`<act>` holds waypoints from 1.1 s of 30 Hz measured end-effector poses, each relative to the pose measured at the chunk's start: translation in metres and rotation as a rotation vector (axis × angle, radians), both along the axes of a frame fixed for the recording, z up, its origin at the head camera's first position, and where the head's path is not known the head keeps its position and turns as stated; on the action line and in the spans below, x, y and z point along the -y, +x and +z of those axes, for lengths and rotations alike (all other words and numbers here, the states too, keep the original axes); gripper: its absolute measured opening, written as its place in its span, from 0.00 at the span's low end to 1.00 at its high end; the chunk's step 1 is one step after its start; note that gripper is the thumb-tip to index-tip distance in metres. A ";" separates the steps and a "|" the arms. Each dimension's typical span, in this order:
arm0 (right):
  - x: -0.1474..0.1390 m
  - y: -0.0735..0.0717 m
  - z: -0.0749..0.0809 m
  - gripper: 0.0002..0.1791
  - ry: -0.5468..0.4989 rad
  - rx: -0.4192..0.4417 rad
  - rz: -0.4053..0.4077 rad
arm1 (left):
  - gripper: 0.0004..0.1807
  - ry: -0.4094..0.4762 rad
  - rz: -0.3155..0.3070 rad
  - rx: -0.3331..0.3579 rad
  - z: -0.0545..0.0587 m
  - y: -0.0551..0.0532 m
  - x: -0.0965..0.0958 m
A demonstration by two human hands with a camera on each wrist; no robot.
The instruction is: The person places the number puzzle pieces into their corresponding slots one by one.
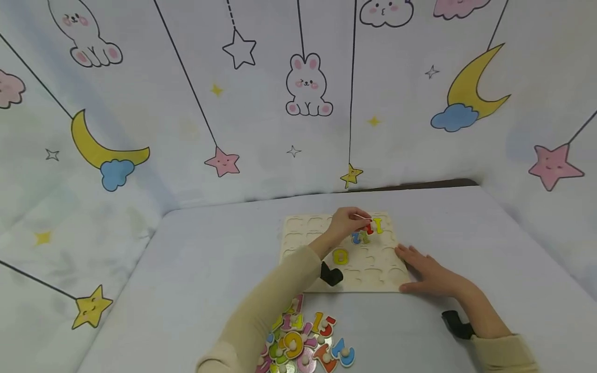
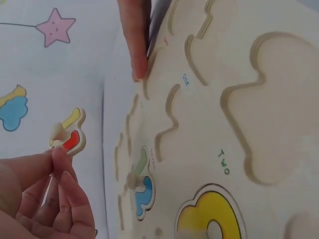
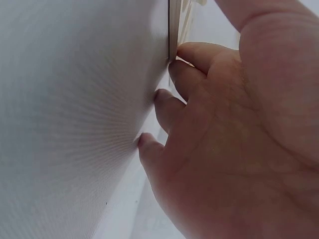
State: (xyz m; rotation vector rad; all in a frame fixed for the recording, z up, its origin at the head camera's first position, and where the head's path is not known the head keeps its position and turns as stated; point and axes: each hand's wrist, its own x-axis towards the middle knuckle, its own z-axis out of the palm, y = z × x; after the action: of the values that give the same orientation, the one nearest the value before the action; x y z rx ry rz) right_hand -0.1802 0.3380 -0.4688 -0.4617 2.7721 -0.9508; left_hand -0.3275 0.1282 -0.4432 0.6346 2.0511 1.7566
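My left hand (image 1: pixel 347 223) pinches a wooden number puzzle piece (image 2: pixel 75 142) by its small round knob. The piece carries a red digit and a yellow digit, like an 11, and is raised above the far right part of the wooden puzzle board (image 1: pixel 298 225). In the board's recesses sit a blue-and-green number piece (image 2: pixel 143 196) and a yellow, 0-shaped piece (image 1: pixel 340 257). My right hand (image 1: pixel 431 277) rests at the board's right edge, fingers extended. Its fingertips touch the board's side and the tabletop in the right wrist view.
A heap of colourful knobbed number pieces (image 1: pixel 294 344) lies in front of the board, partly behind the left sleeve. The white table (image 1: pixel 210 248) meets a patterned cloth backdrop (image 1: pixel 261 124). Printed words such as Two mark the board beside its recesses.
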 end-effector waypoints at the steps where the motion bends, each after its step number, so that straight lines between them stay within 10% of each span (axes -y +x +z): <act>1: 0.001 0.000 0.000 0.53 -0.003 -0.001 0.000 | 0.07 -0.010 0.021 0.006 -0.003 -0.002 -0.005; 10: 0.010 -0.002 -0.008 0.54 -0.005 0.009 0.013 | 0.04 -0.255 0.103 -0.132 -0.028 -0.002 -0.030; 20: 0.012 -0.003 -0.001 0.54 0.035 -0.004 0.012 | 0.05 -0.402 0.096 -0.310 -0.028 -0.006 -0.025; 33: 0.003 0.001 0.002 0.54 0.018 -0.004 -0.016 | 0.08 -0.585 -0.070 -0.585 -0.031 -0.004 -0.041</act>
State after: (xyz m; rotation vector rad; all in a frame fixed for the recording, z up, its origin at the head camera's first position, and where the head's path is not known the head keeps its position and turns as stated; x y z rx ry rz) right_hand -0.1789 0.3355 -0.4673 -0.4391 2.7896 -0.9287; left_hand -0.3313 0.1693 -0.4744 1.0855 2.7070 0.8939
